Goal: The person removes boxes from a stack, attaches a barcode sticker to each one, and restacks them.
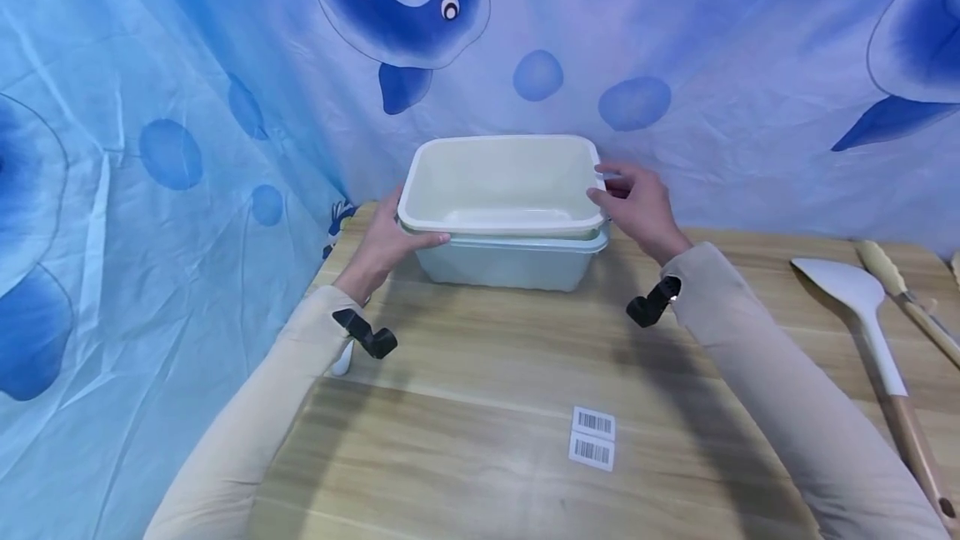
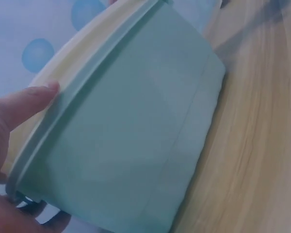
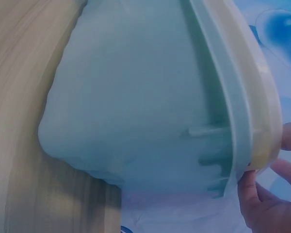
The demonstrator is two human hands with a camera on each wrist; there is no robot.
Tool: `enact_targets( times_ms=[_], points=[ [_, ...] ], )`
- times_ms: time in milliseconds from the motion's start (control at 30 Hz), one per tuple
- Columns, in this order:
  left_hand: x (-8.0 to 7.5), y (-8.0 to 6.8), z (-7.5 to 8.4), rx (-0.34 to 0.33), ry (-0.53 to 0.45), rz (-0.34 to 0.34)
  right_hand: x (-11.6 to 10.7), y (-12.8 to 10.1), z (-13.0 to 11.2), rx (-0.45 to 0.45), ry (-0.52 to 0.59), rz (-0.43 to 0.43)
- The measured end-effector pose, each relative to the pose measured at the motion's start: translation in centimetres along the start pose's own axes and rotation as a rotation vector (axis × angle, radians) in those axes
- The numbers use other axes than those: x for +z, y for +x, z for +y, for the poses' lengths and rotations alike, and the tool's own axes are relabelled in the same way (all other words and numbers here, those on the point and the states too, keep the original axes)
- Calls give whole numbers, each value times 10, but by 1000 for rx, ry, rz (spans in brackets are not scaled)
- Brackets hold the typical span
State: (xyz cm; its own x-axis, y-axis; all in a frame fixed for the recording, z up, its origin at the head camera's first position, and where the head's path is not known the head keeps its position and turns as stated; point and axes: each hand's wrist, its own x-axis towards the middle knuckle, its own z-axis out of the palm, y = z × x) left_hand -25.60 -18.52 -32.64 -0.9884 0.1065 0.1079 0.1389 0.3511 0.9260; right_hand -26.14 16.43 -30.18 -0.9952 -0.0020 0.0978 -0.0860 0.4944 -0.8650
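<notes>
A cream plastic basin (image 1: 510, 177) sits nested inside a light green basin (image 1: 502, 265) at the back of the wooden table, its rim standing a little above the green one. My left hand (image 1: 382, 244) grips the left end of the stack. In the left wrist view the thumb (image 2: 31, 102) lies along the rims, with fingers curled below the green basin's rim. At the right end my right hand (image 1: 637, 202) pinches the cream basin's rim. In the right wrist view a fingertip (image 3: 247, 187) touches near the green rim; part of this hand is cut off.
On the right of the table (image 1: 480, 373) lie a white spatula with a wooden handle (image 1: 862, 294) and tongs (image 1: 892, 273). A barcode label (image 1: 592, 438) is stuck near the front. A small white object (image 1: 342, 359) shows beside the left wrist. Blue printed cloth (image 1: 720, 165) hangs behind.
</notes>
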Motion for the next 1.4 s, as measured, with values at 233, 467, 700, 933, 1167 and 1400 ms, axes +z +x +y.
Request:
enact_targets(
  times_ms=[233,467,700,933,1167,1400],
  points=[
    [3,0,-14,-33,9,45,-1,7,0,26,-50,-39],
    [9,0,-19,-44,-16,79,-3,14,-4,99,3,-38],
    [10,-2,-21,-5,-40,80,0,22,-7,165,160,-10],
    [11,-2,-25,7,-58,84,2,30,-8,172,368,-17],
    [13,-9,-12,-23,-62,57,8,34,-6,148,375,58],
    [11,-15,-2,-19,-40,31,9,33,-5,118,433,79]
  ],
)
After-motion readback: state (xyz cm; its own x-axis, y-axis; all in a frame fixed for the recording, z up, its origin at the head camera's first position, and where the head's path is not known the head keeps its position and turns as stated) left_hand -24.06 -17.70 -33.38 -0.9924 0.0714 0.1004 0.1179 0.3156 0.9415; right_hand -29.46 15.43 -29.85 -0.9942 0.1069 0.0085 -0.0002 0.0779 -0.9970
